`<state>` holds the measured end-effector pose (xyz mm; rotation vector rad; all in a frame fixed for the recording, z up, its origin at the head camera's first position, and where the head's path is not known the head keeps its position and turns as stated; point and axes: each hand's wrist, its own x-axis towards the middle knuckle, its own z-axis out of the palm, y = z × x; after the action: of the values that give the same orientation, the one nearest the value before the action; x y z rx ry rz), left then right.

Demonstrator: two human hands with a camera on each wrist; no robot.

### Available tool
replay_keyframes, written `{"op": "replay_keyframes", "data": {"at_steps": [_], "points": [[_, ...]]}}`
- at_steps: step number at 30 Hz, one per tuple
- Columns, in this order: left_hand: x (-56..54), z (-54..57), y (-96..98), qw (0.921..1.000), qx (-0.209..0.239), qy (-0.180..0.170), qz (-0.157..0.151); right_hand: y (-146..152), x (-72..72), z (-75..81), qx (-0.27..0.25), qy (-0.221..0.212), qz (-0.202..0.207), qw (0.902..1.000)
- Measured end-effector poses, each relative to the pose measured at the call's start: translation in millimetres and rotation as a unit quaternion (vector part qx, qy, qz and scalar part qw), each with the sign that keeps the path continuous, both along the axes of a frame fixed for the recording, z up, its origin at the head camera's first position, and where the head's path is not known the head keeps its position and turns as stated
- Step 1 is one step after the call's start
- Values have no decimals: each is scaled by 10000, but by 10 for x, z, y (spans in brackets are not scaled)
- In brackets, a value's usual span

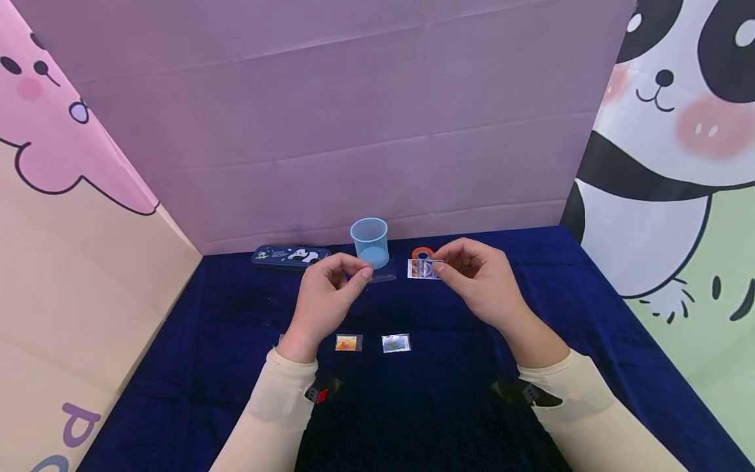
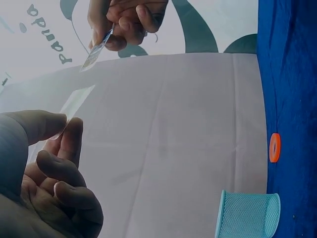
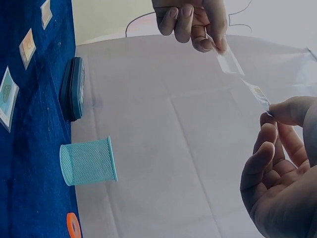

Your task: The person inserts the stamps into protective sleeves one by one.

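Observation:
Between thumb and forefinger, my left hand (image 1: 323, 298) pinches a small clear plastic sleeve (image 1: 386, 271), which also shows pale in the left wrist view. My right hand (image 1: 486, 288) pinches a small printed card (image 1: 419, 269) by its right end. Both wrist views show the card and the sleeve (image 3: 231, 63) held up, their near ends close together with a gap between. Lower down on the blue cloth lie an orange card in a sleeve (image 1: 347, 343) and a bluish, shiny card (image 1: 396, 343). A third card (image 3: 46, 13) is mostly hidden behind my left wrist in the head view.
At the back of the blue cloth (image 1: 224, 367) stand a light-blue mesh cup (image 1: 369, 242) and a dark-blue panda pencil case (image 1: 283, 257). An orange ring-shaped roll (image 3: 73, 225) lies behind the right hand. Printed fabric walls enclose the back and both sides.

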<state>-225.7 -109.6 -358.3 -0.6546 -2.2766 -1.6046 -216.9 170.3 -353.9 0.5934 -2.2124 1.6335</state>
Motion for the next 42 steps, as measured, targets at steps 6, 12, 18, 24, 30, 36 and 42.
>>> {"op": "replay_keyframes", "data": {"at_steps": [6,12,18,24,30,36,42], "points": [[9,-12,23,10000,-63,-53,53,-9,10,9,-1,73,20,10000],[11,-14,31,9999,-163,28,21,-10,15,3,25,78,43,10000],[18,-10,33,9997,-203,42,111,-20,31,11,14,99,56,9999],[11,-13,30,9997,-229,-8,105,-37,47,25,-134,141,89,9998],[4,-14,39,9998,-180,-109,-41,-62,51,20,-363,169,119,9991],[14,-12,52,9995,-68,-253,-154,-77,47,7,-312,114,203,9992],[8,-23,61,9993,-10,-256,-265,-87,45,-7,-217,46,239,9995]]}}
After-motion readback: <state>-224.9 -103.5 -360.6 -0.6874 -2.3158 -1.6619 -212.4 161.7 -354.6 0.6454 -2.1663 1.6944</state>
